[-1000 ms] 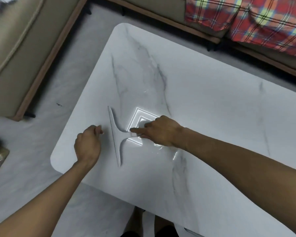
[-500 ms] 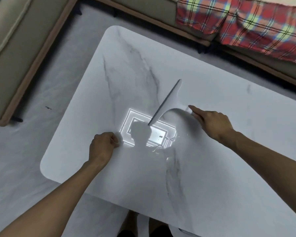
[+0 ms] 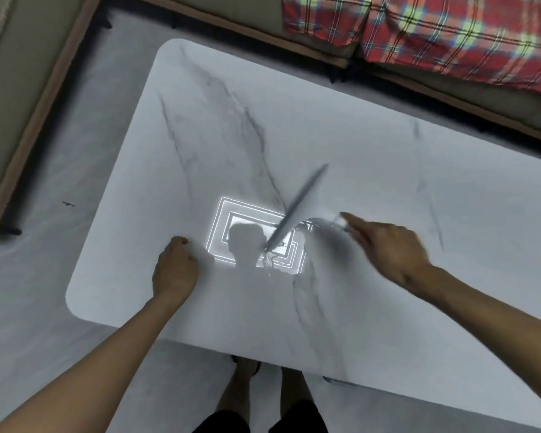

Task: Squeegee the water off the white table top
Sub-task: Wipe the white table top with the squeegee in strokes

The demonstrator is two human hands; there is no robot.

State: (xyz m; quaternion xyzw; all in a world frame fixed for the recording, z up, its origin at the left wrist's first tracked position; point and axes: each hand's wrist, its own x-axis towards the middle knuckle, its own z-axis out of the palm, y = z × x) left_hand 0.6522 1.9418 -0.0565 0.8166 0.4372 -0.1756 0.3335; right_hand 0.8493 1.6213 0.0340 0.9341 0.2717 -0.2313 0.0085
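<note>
- The squeegee (image 3: 297,206) is smeared by motion. Its blade shows only as a grey diagonal streak, and its pale handle almost melts into the tabletop (image 3: 388,145).
- Water is hard to make out. A small ragged glint (image 3: 267,260) sits at the blade's near end, inside the bright lamp reflection (image 3: 228,214).
- The table's right part runs out of view, and the person's legs (image 3: 244,385) are partly hidden under its near edge.
- A second ago the blade stood just beside the left hand (image 3: 175,267). It is now well right of it and slanted across the reflection's right side, much as half a second ago.
- Right hand (image 3: 388,248): its fingers (image 3: 353,225) pinch the handle's end, with the forefinger stretched along it.
- The left hand's fingers are curled into an empty fist that rests on the tabletop.
</note>
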